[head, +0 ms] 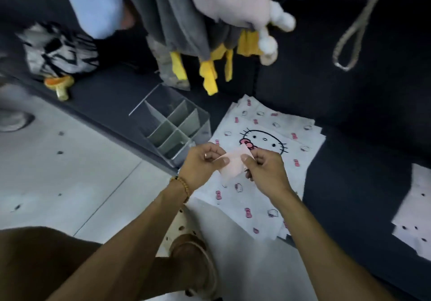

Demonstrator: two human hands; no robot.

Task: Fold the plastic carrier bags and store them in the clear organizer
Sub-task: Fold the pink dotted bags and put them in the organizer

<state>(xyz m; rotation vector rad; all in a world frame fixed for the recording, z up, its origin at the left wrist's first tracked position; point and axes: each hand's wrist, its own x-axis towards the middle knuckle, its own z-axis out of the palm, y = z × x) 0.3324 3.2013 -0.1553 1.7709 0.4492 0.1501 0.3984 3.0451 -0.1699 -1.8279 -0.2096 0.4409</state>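
Note:
A small folded pale-pink plastic bag [233,164] is held in the air between both hands. My left hand [201,164] pinches its left edge and my right hand [265,172] pinches its right edge. Under the hands lies a flat stack of white carrier bags [268,123] printed with a cartoon cat face and pink bows, spread on a dark surface. The clear organizer [173,126] with several divided compartments stands just left of the stack, beyond my left hand; its visible compartments look empty.
More white dotted bags [417,209] lie at the right edge. Grey and yellow cloths [186,51] and a pink plush [235,0] hang above the surface. A rope loop [349,37] hangs at upper right. Pale tiled floor [58,172] and my slippered foot [193,261] are below left.

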